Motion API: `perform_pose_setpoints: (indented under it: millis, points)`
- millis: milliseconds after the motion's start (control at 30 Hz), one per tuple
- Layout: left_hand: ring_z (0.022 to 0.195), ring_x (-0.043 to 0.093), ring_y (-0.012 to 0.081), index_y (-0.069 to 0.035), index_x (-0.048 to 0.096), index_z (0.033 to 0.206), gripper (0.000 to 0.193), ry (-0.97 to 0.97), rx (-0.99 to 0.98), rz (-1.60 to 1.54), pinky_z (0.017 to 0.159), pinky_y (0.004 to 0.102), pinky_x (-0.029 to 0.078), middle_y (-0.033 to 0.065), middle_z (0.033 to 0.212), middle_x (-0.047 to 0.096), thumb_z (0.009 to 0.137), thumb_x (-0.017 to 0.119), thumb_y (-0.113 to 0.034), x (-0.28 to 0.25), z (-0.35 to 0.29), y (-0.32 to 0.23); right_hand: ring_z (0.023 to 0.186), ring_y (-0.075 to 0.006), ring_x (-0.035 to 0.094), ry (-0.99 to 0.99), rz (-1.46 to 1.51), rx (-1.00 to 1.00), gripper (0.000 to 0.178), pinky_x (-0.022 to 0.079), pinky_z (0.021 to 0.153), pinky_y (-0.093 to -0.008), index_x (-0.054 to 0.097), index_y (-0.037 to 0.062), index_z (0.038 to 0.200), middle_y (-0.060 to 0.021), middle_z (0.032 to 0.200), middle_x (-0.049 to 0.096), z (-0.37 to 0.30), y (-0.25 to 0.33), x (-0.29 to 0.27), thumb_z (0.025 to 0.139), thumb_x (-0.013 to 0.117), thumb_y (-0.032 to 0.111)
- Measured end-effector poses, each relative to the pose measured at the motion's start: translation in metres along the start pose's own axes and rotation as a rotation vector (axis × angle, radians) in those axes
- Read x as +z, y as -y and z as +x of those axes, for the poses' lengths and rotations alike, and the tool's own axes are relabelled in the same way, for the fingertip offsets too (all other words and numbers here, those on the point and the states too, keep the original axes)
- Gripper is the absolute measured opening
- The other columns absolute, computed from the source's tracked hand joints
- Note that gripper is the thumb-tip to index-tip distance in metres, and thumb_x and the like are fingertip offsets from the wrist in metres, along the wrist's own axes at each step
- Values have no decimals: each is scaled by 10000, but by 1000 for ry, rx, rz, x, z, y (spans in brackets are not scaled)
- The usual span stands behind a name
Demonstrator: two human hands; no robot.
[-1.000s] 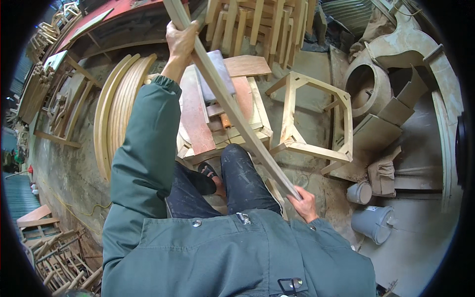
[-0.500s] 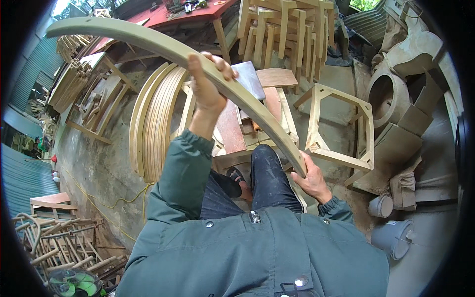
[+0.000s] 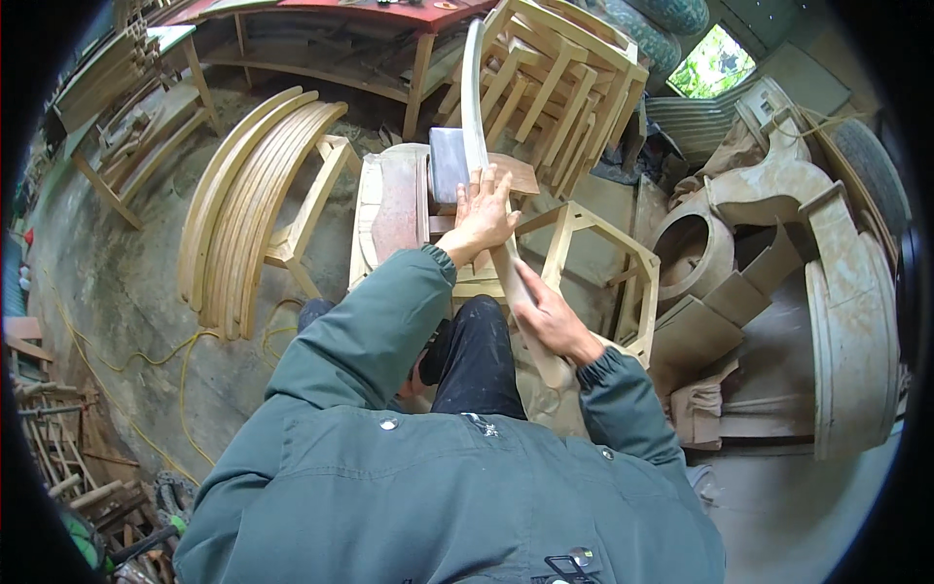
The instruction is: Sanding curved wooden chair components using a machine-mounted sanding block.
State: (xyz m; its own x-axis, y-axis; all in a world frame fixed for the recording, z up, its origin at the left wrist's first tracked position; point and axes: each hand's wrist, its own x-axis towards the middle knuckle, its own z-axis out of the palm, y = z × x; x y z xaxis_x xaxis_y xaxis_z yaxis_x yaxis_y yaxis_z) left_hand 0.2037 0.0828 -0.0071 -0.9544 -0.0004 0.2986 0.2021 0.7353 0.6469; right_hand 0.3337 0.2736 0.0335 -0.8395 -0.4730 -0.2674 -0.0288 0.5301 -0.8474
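Note:
A long curved wooden strip (image 3: 474, 102) runs from the stacked frames at the far side down toward my lap, its near end beside my right knee. My left hand (image 3: 479, 216) lies on top of the strip with its fingers spread. Closer to me, my right hand (image 3: 553, 316) grips the strip along its right side, the thumb lying along it. Just beyond my left hand is a dark grey flat-topped block (image 3: 449, 165). The block rests on a low wooden workstand (image 3: 394, 209) with reddish boards, in front of my knees.
A bundle of similar curved strips (image 3: 255, 209) leans on a wooden frame (image 3: 309, 219) at left. An open wooden frame (image 3: 647, 292) stands at right, near large curved panels (image 3: 769, 209). Stacked frames (image 3: 555, 92) and a red table (image 3: 389, 14) are behind. A yellow cord (image 3: 185, 389) crosses the floor.
The strip has swung from slanting across the view to pointing away from me, lower over the workstand. My left hand has gone from grasping it to lying spread on it; the view has shifted.

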Motion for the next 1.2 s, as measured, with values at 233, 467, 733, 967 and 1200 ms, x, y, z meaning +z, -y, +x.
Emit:
perform_pose_setpoints:
  millis: [233,467,733,967,1200]
  points:
    - [1608,104,453,-126,444,1590,742,304,91,179,1262,675,76,223,1704,270,987,523,-551,3,7,48,926,-578,664,-19,-494,141,830,520,861,-583,151,130,1669,-426,984,648,-14,21,17,923,517,140]
    - [1590,185,426,-38,687,1237,578,-15,404,102,1247,669,69,247,1586,444,984,555,-540,24,-65,22,801,-469,656,111,-789,447,911,514,705,-575,261,311,1667,-244,922,602,-206,47,22,859,640,127]
    - [1580,167,464,-67,682,1224,525,-63,399,-43,1239,670,127,263,1564,427,1002,588,-533,32,-71,24,850,-475,650,-53,-761,424,972,530,747,-561,202,233,1682,-234,945,584,-216,54,33,822,638,113]
    - [1615,107,417,-63,522,1523,714,156,165,182,1267,658,95,232,1707,257,1070,381,-596,4,68,96,981,-544,655,-104,-816,193,963,527,864,-558,154,167,1678,-379,1086,651,-11,58,20,807,557,92]
    - [1580,245,390,-31,692,1319,686,193,306,209,1251,686,125,189,1575,479,1052,430,-607,-5,50,72,916,-529,656,-58,-678,259,946,523,854,-567,209,161,1671,-335,964,654,-65,60,7,793,555,83]
